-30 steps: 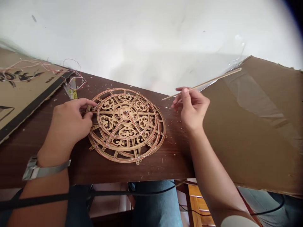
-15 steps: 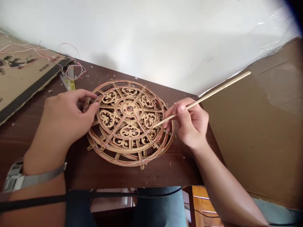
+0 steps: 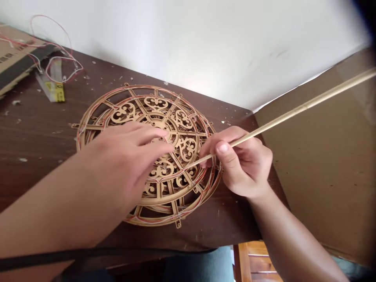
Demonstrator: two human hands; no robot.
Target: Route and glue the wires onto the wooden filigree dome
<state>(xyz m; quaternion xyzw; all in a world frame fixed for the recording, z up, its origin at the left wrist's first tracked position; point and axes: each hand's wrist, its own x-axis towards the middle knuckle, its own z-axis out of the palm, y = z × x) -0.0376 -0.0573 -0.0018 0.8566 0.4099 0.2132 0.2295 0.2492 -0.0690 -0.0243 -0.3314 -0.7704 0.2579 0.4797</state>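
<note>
Round openwork frames (image 3: 160,102) in tan, with scrollwork and spokes, lie stacked on the dark brown table (image 3: 44,129). Thin red and white wires (image 3: 155,180) run along their rings and spokes. My right hand (image 3: 245,162) pinches a slender wooden stick (image 3: 282,117) like a chopstick between thumb and fingers. The stick's lower tip meets a ring of the top frame near a wire, at the lower right. My left hand (image 3: 123,160) reaches over the left side of the stack, thumb and forefinger apart near the hub. Its other fingers are mostly hidden.
A cardboard piece (image 3: 20,55) with loose red and white wire loops (image 3: 70,58) lies at the back left, beside a clear strip with a yellow label (image 3: 55,91). A white wall rises behind. Brown cardboard (image 3: 323,168) stands at the right. Small white scraps dot the table.
My left hand has moved right, from the stack's left rim to near its hub. The view has come closer. My right hand keeps the stick's tip at about the same ring spot.
</note>
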